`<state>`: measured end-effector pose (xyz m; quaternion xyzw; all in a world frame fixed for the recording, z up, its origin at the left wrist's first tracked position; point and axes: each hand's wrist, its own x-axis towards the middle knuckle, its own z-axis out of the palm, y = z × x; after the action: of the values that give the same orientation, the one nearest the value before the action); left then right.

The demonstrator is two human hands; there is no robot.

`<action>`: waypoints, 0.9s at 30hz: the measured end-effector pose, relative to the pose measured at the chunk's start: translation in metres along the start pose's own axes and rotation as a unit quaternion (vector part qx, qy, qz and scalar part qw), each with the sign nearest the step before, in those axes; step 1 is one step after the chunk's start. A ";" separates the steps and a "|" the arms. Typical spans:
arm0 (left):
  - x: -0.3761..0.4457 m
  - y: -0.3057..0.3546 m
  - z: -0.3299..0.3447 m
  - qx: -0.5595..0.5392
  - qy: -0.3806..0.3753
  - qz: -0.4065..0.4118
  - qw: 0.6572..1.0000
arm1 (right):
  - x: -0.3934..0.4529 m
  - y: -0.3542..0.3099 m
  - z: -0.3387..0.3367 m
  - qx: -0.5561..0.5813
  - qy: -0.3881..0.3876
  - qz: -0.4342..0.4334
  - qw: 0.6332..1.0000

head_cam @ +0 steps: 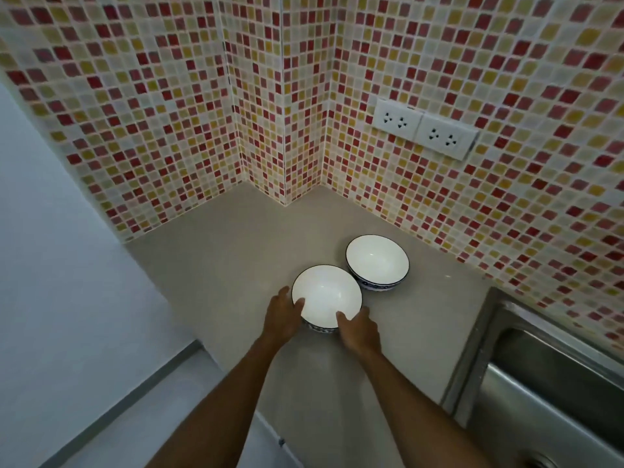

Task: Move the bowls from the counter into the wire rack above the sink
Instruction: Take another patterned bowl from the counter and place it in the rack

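Two white bowls with dark rims and blue patterned outsides stand on the beige counter (216, 265). The near bowl (326, 293) is held between both hands: my left hand (283, 315) grips its left rim with the thumb inside, and my right hand (358, 327) grips its near right rim, thumb over the edge. The far bowl (377, 261) sits just behind and to the right, nearly touching the near one, with nothing in it. The wire rack is out of view.
A steel sink (547, 376) lies at the right, beyond the counter's edge. Mosaic-tiled walls meet in a corner behind the bowls, with a double socket (425, 128) on the right wall. The counter's front edge drops to a pale floor at the left.
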<state>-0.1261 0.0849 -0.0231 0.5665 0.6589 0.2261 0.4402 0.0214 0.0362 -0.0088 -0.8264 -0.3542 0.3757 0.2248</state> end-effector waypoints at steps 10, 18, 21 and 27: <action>0.006 -0.002 0.017 -0.131 -0.017 -0.024 0.991 | 0.005 -0.004 0.013 0.046 0.022 0.038 0.998; -0.020 0.013 0.020 -0.176 0.003 0.016 0.984 | -0.021 0.009 -0.007 0.092 0.028 0.025 0.995; -0.027 0.034 0.023 -0.247 -0.025 0.012 0.969 | -0.032 0.017 -0.033 0.113 0.048 0.001 0.992; -0.067 0.112 0.056 -0.314 -0.136 0.038 0.939 | -0.055 0.046 -0.106 0.166 0.114 -0.032 0.979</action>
<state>-0.0196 0.0393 0.0589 0.4492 0.4663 0.3590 0.6722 0.0977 -0.0466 0.0527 -0.8032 -0.2851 0.3250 0.4099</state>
